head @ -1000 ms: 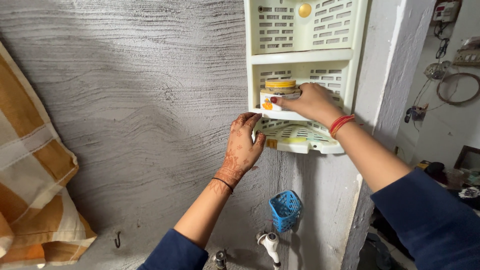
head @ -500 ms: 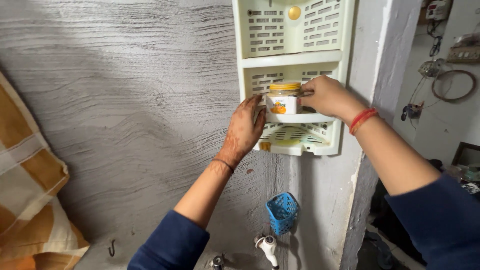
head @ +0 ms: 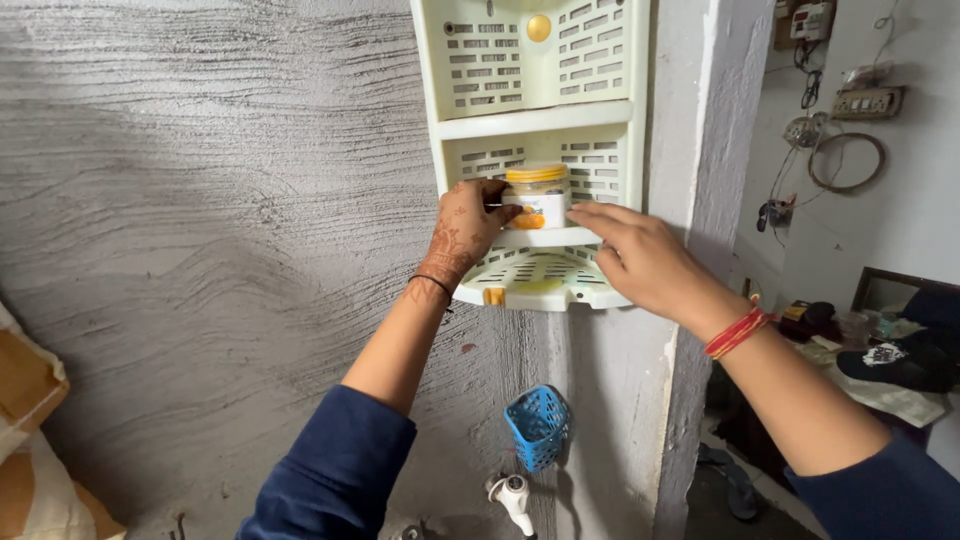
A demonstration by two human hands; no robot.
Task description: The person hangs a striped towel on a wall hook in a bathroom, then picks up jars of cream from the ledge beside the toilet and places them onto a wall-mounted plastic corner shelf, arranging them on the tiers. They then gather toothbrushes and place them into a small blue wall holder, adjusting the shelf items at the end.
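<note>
Yellow-lidded small jar [head: 538,197], white-bodied with an orange patch on its label, standing upright on the middle shelf of a cream plastic corner rack [head: 600,120] fixed to the wall. Gripped at its left side by the left hand [head: 468,222], fingers wrapped round the front of the body, thumb hidden behind. Right hand [head: 640,258] flat and unclenched just right of the jar, fingertips at or very near its side and resting along the shelf's front edge; contact with the jar itself hard to confirm.

Judged as mid-placement or mid-adjustment: jar seated on the shelf, not yet let go. Next move likely calling for a small, steady shift with the left hand, base kept flat on the slotted shelf, right hand guarding the open edge against a tip.

Below, the rack's lowest tray, then a blue plastic basket [head: 538,426] and a white tap [head: 512,495] on the rough grey plaster wall [head: 200,200]. Red thread band [head: 735,332] on the right wrist.
</note>
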